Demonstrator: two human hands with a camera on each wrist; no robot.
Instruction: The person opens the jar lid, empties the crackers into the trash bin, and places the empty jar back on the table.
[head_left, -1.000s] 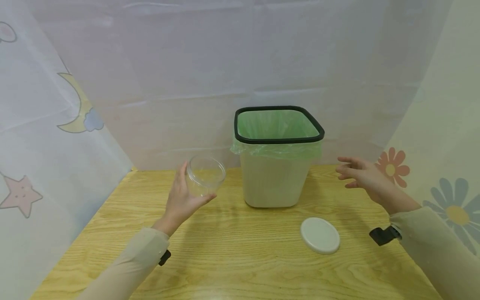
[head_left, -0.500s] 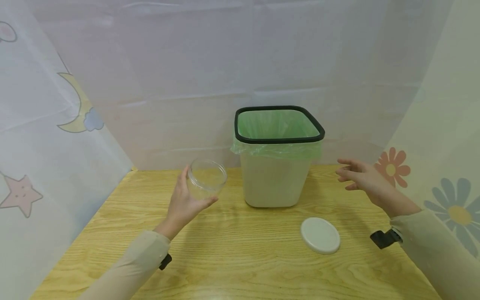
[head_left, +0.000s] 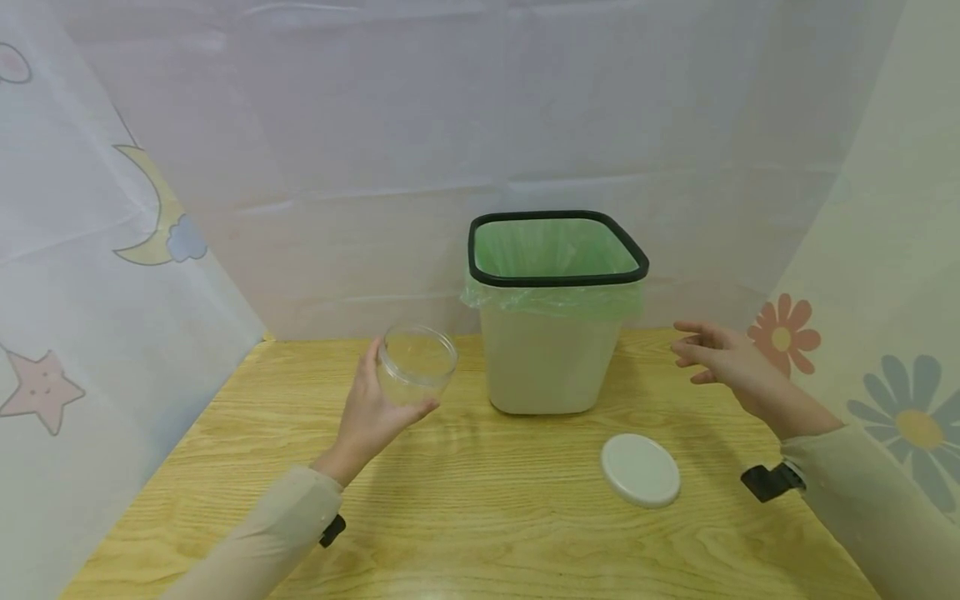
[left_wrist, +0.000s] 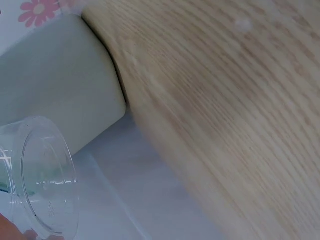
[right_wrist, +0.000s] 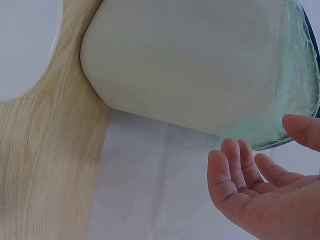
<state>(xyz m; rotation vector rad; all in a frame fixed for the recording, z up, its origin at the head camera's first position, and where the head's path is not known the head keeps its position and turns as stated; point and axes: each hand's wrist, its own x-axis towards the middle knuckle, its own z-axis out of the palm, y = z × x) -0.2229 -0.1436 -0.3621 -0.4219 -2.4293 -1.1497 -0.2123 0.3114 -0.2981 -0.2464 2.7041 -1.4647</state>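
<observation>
My left hand (head_left: 375, 417) grips a clear plastic jar (head_left: 417, 367) in the air, left of the trash bin, with the jar's open mouth tilted up. In the left wrist view the round base of the jar (left_wrist: 52, 185) shows, with a fingertip at the lower corner. To the right of the bin my right hand (head_left: 731, 362) hovers with relaxed, slightly bent fingers and holds nothing. A white round lid (head_left: 641, 471) lies flat on the table, nearer to me than the right hand.
A pale trash bin (head_left: 547, 358) with a black rim and a green bag (head_left: 555, 250) stands at the back middle of the wooden table (head_left: 465, 525). White sheeting (head_left: 360, 150) hangs behind the table and along both sides.
The left hand with the jar has come slightly down and to the right, and the jar sits more upright. The right hand has sunk a little; the lid and bin stay put.
</observation>
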